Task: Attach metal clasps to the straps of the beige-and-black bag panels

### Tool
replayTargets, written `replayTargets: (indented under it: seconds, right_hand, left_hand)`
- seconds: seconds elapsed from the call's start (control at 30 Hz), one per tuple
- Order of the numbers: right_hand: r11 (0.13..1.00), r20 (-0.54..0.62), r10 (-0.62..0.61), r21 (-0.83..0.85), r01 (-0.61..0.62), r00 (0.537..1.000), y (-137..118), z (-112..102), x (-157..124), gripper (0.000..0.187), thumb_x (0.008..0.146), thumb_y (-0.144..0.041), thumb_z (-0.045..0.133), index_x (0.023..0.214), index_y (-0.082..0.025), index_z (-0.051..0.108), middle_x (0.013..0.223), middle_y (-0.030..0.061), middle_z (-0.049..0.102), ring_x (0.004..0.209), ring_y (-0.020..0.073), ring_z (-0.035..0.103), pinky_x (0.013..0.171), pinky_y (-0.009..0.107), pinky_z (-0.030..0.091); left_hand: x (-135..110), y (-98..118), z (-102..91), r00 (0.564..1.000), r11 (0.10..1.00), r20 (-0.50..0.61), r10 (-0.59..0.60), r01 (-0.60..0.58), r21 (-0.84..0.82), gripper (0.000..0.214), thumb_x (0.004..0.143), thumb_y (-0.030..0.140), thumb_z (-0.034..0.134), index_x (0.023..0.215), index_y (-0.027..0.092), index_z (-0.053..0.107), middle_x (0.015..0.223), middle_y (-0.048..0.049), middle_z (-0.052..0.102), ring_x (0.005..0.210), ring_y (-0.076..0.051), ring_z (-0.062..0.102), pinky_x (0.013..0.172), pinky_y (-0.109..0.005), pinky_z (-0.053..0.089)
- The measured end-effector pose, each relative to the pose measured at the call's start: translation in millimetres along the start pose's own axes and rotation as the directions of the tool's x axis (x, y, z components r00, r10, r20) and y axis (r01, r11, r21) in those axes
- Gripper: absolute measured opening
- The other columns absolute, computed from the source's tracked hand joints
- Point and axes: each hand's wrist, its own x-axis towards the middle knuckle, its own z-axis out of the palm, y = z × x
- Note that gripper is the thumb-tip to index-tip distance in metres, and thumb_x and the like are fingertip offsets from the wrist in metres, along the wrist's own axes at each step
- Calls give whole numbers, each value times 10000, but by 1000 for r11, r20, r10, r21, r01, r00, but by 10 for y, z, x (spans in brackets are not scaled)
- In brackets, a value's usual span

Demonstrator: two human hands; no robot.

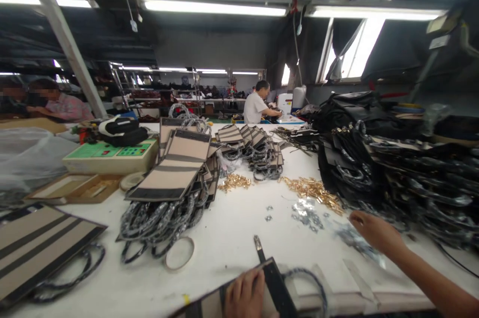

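My left hand (245,294) lies at the bottom edge, fingers curled down onto a beige and black bag panel (277,288). A thin metal tool (259,248) juts up from beside that panel. My right hand (376,232) reaches out to the right, fingers bent over a scatter of small silver metal pieces (350,235) on the white table (232,238). What it pinches, if anything, is hidden. A dark chain strap (310,283) loops off the panel.
Stacks of beige panels with chains (175,178) stand left of centre. Gold fittings (314,190) lie mid-table. A tape roll (179,254) sits near the front. A heap of black bags (404,168) fills the right. A green control box (112,154) is left. A person (256,104) sits far back.
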Motion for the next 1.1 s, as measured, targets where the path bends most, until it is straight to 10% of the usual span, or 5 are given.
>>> replayTargets:
  seconds: [0.27,0.43,0.57,0.87,1.1]
  right_hand:
    - [943,127,-219,280,177,967,-957,-291,-475,428,884,-548,530,1060,-217,738,828,69,751,636,225,652,638,327,463]
    - [771,334,-559,546,328,759,-2069,-265,-1057,307,939,-461,568,966,-232,771,904,24,777,835,212,699,796,291,498]
    - [706,374,-673,583,404,638,-2461,63,-1210,225,906,-318,593,942,-225,795,915,15,793,851,211,692,798,292,488]
    - [765,351,-617,475,434,704,-2456,281,-1109,214,849,-234,591,906,-225,797,897,38,785,836,216,684,758,293,459]
    - [742,314,-593,570,353,741,-2514,358,-1101,236,751,-196,600,849,-232,812,819,-2,779,791,180,690,717,246,454]
  left_hand:
    - [167,259,-575,913,946,398,-93,205,-250,641,916,451,685,1494,222,527,1491,-87,580,1368,-321,473,1178,-534,367]
    - [171,290,-588,908,952,413,-69,184,-245,668,925,459,670,1517,211,484,1502,-98,550,1377,-323,443,1180,-527,357]
    - [174,287,-591,905,953,420,-65,181,-243,690,908,453,685,1516,202,476,1490,-105,550,1369,-325,448,1178,-527,363]
    - [94,249,-532,931,967,361,-57,142,-214,707,896,429,698,1515,167,480,1498,-136,557,1372,-341,473,1176,-543,395]
    - [-112,-127,68,998,998,39,46,-43,-54,546,909,414,718,1425,265,621,1319,-61,735,1183,-300,681,982,-434,558]
